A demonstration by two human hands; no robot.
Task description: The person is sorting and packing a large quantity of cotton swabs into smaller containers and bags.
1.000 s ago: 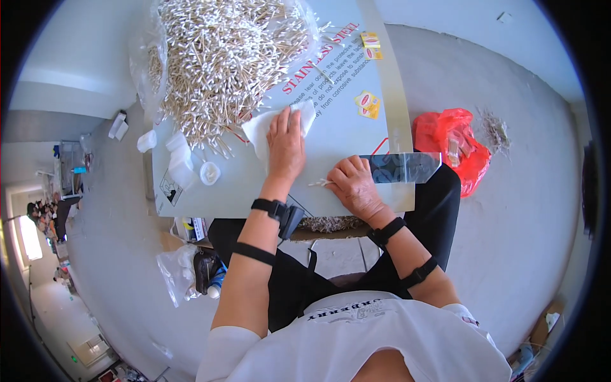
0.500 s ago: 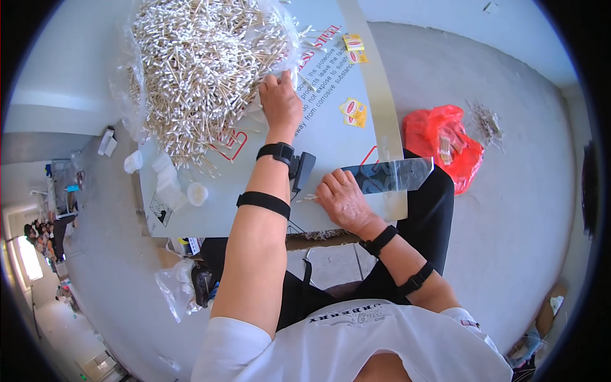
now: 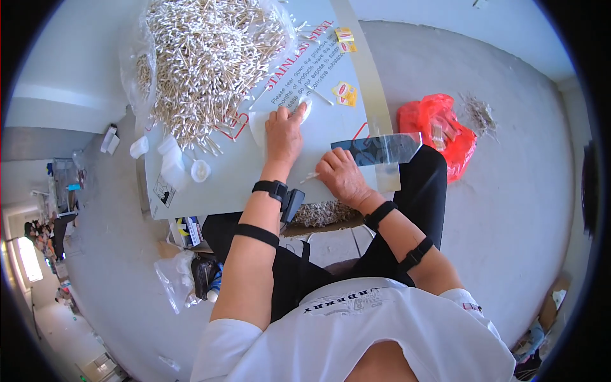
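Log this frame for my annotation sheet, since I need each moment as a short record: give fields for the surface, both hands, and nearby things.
surface: pale printed board used as a worktop
left hand: flat on a white sheet, fingertips by a small white round lid
right hand: pinching a cotton swab
main pile: heap of cotton swabs on clear plastic, far left of the board
near right hand: clear plastic strip
on floor: red plastic bag, right of the board

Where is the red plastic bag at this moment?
In the head view, the red plastic bag lies on the grey floor at the person's right side, just beyond the right edge of the white board and next to the person's black-trousered knee.
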